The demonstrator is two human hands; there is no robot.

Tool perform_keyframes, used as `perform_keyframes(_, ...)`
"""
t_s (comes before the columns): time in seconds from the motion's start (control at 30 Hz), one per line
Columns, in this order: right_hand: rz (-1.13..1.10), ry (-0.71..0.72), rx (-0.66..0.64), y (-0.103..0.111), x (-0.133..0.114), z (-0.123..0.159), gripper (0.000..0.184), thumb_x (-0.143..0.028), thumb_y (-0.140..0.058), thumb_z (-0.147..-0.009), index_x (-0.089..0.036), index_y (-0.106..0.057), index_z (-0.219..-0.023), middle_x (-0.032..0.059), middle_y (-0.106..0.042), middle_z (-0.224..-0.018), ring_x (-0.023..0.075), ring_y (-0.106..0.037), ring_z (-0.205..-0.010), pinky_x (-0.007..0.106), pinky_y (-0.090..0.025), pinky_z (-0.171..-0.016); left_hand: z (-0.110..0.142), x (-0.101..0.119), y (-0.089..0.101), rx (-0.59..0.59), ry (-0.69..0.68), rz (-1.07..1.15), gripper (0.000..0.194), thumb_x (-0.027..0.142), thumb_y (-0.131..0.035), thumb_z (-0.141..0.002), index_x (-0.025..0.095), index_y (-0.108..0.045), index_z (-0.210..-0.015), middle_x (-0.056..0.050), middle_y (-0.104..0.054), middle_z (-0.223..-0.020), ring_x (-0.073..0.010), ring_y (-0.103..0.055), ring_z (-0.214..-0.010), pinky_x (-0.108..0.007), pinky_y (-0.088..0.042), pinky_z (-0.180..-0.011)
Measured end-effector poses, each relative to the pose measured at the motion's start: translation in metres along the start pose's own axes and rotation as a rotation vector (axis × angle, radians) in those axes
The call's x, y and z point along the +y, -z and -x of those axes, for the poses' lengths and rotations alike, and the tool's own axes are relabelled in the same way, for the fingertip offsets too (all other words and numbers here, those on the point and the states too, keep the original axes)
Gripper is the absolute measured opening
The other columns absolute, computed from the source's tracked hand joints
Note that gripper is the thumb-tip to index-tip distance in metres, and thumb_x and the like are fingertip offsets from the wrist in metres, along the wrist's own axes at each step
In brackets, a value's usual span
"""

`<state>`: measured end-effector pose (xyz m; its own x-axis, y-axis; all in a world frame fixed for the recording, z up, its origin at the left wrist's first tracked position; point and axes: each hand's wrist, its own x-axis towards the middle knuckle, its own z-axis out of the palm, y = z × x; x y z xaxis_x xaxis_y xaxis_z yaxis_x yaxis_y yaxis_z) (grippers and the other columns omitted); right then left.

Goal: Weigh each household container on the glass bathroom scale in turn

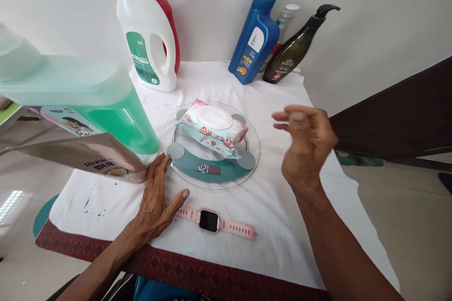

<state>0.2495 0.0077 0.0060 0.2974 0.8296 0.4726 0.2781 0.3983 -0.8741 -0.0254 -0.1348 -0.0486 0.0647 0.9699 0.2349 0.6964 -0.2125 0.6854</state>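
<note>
A glass bathroom scale (pixel 183 169) lies on the white cloth, its small display lit. On top of it rests a pack of wet wipes (pixel 212 124) with a white lid. My left hand (pixel 155 197) lies flat on the cloth with fingers stretched, beside the scale's left edge and the brown Rejoice pouch (pixel 116 162). A pink smartwatch (pixel 209 221) is spread out in front of the scale, one strap end near my left thumb. To the right of the scale, my right hand (pixel 307 141) hangs in the air, fingers loosely bent and slightly blurred, with nothing visible in them.
A large jug of green liquid (pixel 120 117) stands at the left. Behind are a white detergent bottle (pixel 144 33), a red bottle (pixel 160 0), a blue bottle (pixel 254 37), a clear bottle (pixel 287 16) and a dark pump bottle (pixel 296 51) against the wall.
</note>
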Motion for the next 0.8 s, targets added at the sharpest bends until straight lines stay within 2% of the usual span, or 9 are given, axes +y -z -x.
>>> perform_keyframes(0.03, -0.038, -0.063, 0.097, 0.007, 0.008, 0.005, 0.036, -0.057, -0.060, -0.096, -0.022, -0.069, -0.091, 0.0038, -0.069, -0.085, 0.0214, -0.069, -0.081, 0.038, -0.055, -0.073, 0.000, 0.000, 0.000, -0.003, 0.003, 0.000, 0.077, 0.040, -0.056, -0.104, 0.030, -0.013, -0.166, -0.016, -0.029, -0.166, -0.0351, -0.031, -0.155, -0.061, -0.041, -0.120)
perform_keyframes(0.1, -0.079, -0.211, 0.201, 0.016, 0.026, 0.018, 0.044, -0.059, -0.058, -0.096, -0.021, -0.066, -0.076, 0.0004, -0.060, -0.065, 0.0174, -0.059, -0.059, 0.033, -0.050, -0.059, -0.001, 0.000, 0.000, -0.015, 0.006, -0.002, 0.077, 0.039, -0.056, -0.104, 0.030, -0.013, -0.166, -0.016, -0.028, -0.167, -0.0349, -0.030, -0.155, -0.061, -0.041, -0.120)
perform_keyframes(0.17, -0.101, -0.332, 0.240, 0.020, 0.042, 0.031, 0.049, -0.063, -0.057, -0.095, -0.022, -0.064, -0.069, 0.0003, -0.056, -0.057, 0.0169, -0.054, -0.051, 0.032, -0.046, -0.052, -0.001, 0.001, 0.000, -0.019, 0.004, -0.004, 0.077, 0.039, -0.057, -0.104, 0.030, -0.013, -0.166, -0.016, -0.027, -0.167, -0.0349, -0.030, -0.155, -0.061, -0.042, -0.120)
perform_keyframes(0.23, -0.112, -0.381, 0.272, 0.020, 0.052, 0.039, 0.051, -0.067, -0.057, -0.093, -0.022, -0.065, -0.067, 0.0013, -0.057, -0.055, 0.0177, -0.053, -0.050, 0.032, -0.044, -0.050, -0.002, 0.001, 0.001, -0.015, 0.000, -0.006, 0.078, 0.039, -0.058, -0.103, 0.030, -0.014, -0.167, -0.016, -0.028, -0.167, -0.0350, -0.030, -0.155, -0.062, -0.041, -0.120)
perform_keyframes(0.47, -0.051, -0.376, 0.200, 0.016, 0.056, 0.033, 0.046, -0.064, -0.060, -0.091, -0.025, -0.063, -0.067, -0.0003, -0.056, -0.056, 0.0177, -0.051, -0.049, 0.033, -0.042, -0.051, -0.003, 0.005, 0.002, -0.025, 0.040, -0.002, 0.076, 0.040, -0.057, -0.103, 0.031, -0.016, -0.166, -0.015, -0.029, -0.166, -0.0337, -0.036, -0.152, -0.059, -0.044, -0.118)
perform_keyframes(0.8, -0.035, -0.369, 0.166, 0.017, 0.060, 0.036, 0.044, -0.062, -0.063, -0.091, -0.024, -0.064, -0.070, 0.0000, -0.057, -0.058, 0.0172, -0.052, -0.051, 0.033, -0.043, -0.054, -0.003, 0.004, 0.002, -0.025, 0.034, -0.007, 0.076, 0.040, -0.058, -0.103, 0.030, -0.017, -0.167, -0.015, -0.029, -0.167, -0.0344, -0.033, -0.153, -0.060, -0.042, -0.120)
